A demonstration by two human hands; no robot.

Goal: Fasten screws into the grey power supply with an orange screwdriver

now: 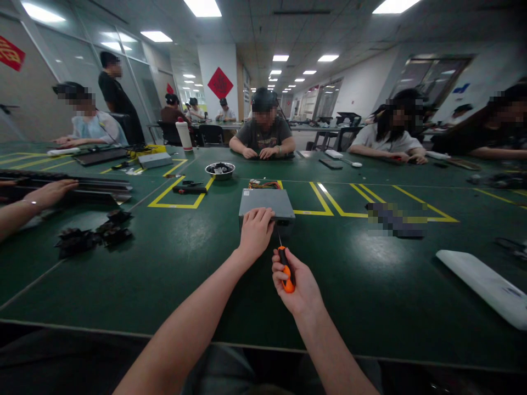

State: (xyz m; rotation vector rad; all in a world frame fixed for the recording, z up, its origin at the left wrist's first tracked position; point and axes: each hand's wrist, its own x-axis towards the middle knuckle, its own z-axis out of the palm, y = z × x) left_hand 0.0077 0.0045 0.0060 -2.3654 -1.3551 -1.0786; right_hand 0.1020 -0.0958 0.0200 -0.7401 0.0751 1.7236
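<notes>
Right hand: fingers wrapped around the handle of a screwdriver, blade pointing forward to the near face of a grey box. Whether the tip sits in a screw head is too small to tell. Left hand: loosely spread, laid over the box's near upper edge; it appears to steady the box rather than grip around it. The box rests on the bench, straight ahead of the person.

Technique, as judged: keep the blade square to that face, push along the shaft while turning, and let the left palm take the thrust so the box cannot skate. Keep the left fingers clear of the blade's line, since a slip would carry it upward toward them.

Materials: handle moulded in orange and black, likely plastic with rubbery grips; shaft thin, straight, metallic. Box squared, apparently sheet metal, dull finish, with a dark socket in the near face and thin coloured wires bunched behind. Bench surface green, smooth, faintly glossy, marked with yellow tape. Farther out: a round, shiny bowl of small dark pieces; leftward, ragged black clumps.
</notes>
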